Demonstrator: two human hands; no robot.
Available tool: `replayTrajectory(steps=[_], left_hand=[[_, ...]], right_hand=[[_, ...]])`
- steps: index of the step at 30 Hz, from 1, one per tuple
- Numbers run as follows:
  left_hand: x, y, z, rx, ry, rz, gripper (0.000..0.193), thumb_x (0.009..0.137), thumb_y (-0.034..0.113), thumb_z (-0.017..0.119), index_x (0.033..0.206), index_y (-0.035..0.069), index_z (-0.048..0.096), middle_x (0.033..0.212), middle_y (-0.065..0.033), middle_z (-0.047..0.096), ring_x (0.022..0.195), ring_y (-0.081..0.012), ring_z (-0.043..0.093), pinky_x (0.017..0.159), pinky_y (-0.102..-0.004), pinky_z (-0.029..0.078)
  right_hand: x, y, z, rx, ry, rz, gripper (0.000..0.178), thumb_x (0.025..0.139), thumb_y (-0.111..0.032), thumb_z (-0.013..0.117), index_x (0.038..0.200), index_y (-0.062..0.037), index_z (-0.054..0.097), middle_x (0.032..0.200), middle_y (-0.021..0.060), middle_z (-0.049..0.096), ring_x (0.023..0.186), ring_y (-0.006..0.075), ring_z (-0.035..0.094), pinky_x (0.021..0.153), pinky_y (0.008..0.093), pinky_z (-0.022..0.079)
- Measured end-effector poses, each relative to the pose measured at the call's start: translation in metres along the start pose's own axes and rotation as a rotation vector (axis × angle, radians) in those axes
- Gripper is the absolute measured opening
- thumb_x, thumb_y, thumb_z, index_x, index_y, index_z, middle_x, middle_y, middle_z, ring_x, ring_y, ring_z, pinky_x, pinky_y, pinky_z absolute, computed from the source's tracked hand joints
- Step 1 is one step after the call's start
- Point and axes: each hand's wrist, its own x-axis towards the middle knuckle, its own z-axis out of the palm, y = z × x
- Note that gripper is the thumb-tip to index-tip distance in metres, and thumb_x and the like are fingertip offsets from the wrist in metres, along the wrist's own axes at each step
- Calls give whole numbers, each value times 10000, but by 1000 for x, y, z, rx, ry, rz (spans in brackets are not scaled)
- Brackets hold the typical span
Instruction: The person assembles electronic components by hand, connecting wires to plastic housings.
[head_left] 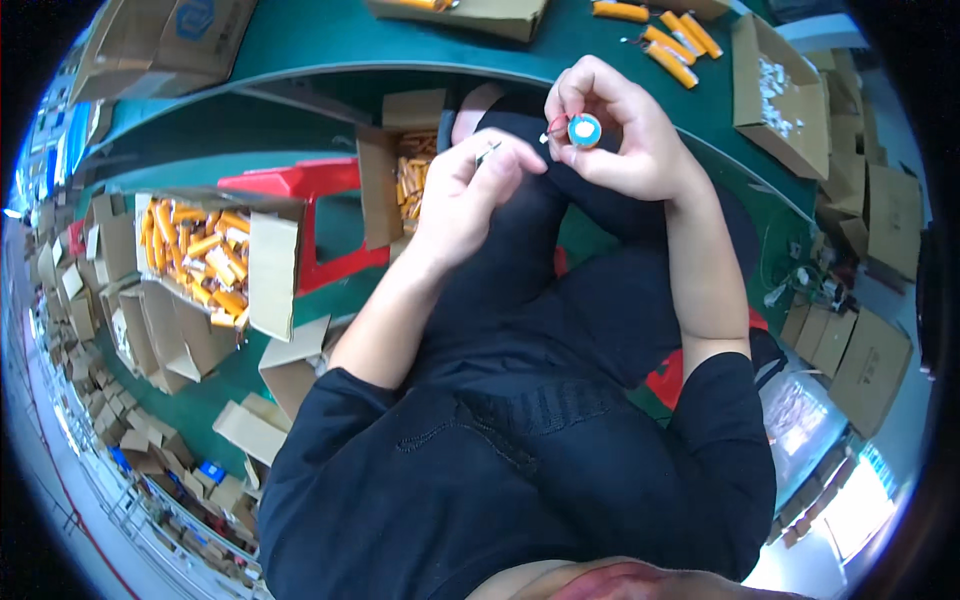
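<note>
My right hand is closed on a cylindrical battery, held end-on so that its blue-green rim and white centre show. Thin red wires run from the battery to a small white connector on the side facing my other hand. A short distance to the left, my left hand is closed, with thumb and fingers pinching a small light-coloured piece. That piece is too small to name. Both hands are above my lap, at the near edge of the green table.
Several orange batteries lie on the table at the far right, beside a cardboard tray of small white parts. Left of me, an open carton of orange batteries stands by a red stool. Another battery carton sits under the table.
</note>
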Motion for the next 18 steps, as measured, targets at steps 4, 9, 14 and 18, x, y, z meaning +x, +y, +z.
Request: replayTrajectory(steps=[4,9,14,18], left_hand=[[-6,8,-6,-135,10,-9,108,976,133,667,1006,56,735,773,8,616,679,-98,505,633,-218,382],[-13,5,-10,160,121,60,97,973,121,668,979,59,743,746,1,602,670,-106,519,614,-228,387],[-12,4,-27,507,147,334,61,944,104,705,963,65,748,752,-16,598,656,-123,534,600,-251,410],[-10,19,-39,744,102,491,57,908,83,741,963,74,752,774,-30,608,648,-138,547,581,-266,426]], right_hand=[[4,-4,9,-220,-124,-26,288,776,-50,638,1052,-80,560,879,82,625,742,200,596,671,280,495],[4,-7,20,-224,-170,109,327,752,-68,644,1066,-76,554,945,66,624,751,171,582,706,270,481],[2,-8,39,-105,-99,124,281,842,-97,659,1112,-61,589,906,56,628,758,151,584,719,252,481],[3,-6,48,-28,-57,132,257,897,-114,669,1139,-52,610,883,50,630,762,140,585,728,241,482]])
